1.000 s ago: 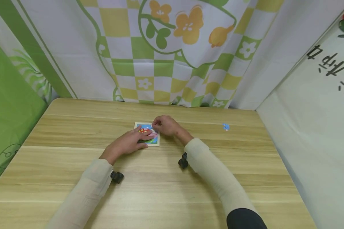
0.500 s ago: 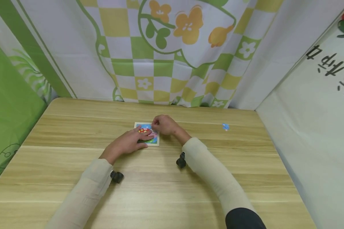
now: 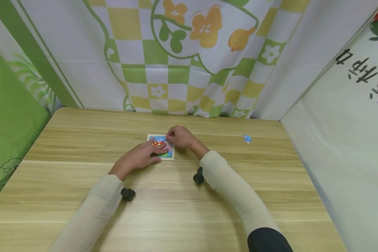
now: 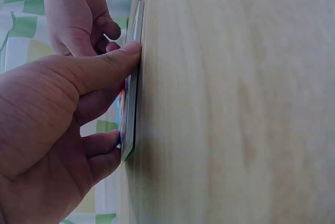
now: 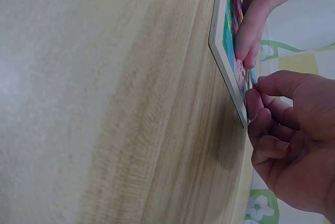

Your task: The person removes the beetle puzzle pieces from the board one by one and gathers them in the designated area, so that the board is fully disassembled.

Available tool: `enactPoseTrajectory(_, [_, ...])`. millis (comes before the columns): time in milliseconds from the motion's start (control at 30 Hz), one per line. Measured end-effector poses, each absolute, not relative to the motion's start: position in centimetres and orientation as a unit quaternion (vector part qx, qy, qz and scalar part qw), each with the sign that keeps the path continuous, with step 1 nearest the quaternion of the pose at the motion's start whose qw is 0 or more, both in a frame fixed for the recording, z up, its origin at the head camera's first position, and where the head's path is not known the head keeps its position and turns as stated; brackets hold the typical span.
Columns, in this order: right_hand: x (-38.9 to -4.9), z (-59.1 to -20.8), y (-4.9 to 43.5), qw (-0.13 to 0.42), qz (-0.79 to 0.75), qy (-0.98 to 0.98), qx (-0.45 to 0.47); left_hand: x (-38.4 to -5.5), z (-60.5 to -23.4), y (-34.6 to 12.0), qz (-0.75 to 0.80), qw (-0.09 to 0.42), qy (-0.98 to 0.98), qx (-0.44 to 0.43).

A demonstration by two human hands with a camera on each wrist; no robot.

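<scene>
A small square jigsaw puzzle board (image 3: 170, 159) with a pale wooden rim lies flat on the table. Its picture includes a red mushroom cap with yellow spots and a pink figure, partly covered by fingers. My left hand (image 3: 138, 156) rests spread on the board's left side, its thumb (image 4: 131, 47) at the near edge and fingertips pressing the picture. At the far right corner my right hand (image 3: 181, 137) pinches a small puzzle piece between thumb and index finger (image 5: 255, 101); that piece is mostly hidden. Off to the right lies a loose blue puzzle piece (image 3: 247, 139).
The wood-grain table (image 3: 163, 213) extends around the board. Behind it hangs a green-and-yellow checked curtain (image 3: 179, 75). A green cloth (image 3: 12, 115) borders the left side, and a white sheet with black writing (image 3: 343, 140) the right.
The right forearm has shifted slightly left, with the fingers staying at the board's far right corner. My left hand and the loose blue piece hold their places.
</scene>
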State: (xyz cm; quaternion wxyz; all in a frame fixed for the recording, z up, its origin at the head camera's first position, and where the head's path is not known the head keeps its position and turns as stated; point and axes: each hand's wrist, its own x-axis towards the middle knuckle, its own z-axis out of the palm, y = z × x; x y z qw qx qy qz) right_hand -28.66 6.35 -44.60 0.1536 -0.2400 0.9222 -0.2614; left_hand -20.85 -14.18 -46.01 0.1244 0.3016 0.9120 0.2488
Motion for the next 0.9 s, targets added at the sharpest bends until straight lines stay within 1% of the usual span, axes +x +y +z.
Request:
enactPoseTrajectory(233, [-28.73,-44.51,6.39,0.145,-0.268,0.925,-0.227,-20.96,-46.03,-14.23,0.242,0.125,0.914,0.301])
enactPoseTrajectory(600, [-28.62,-44.30,6.44,0.154,-0.313,0.917,-0.193,-21.09,-45.82,-14.17,0.242,0.127,0.913,0.303])
enactPoseTrajectory(900, [-28.58,-44.77,6.18,0.151,-0.314,0.915,-0.201,-21.15,-45.76,-14.12,0.243,0.138,0.911,0.302])
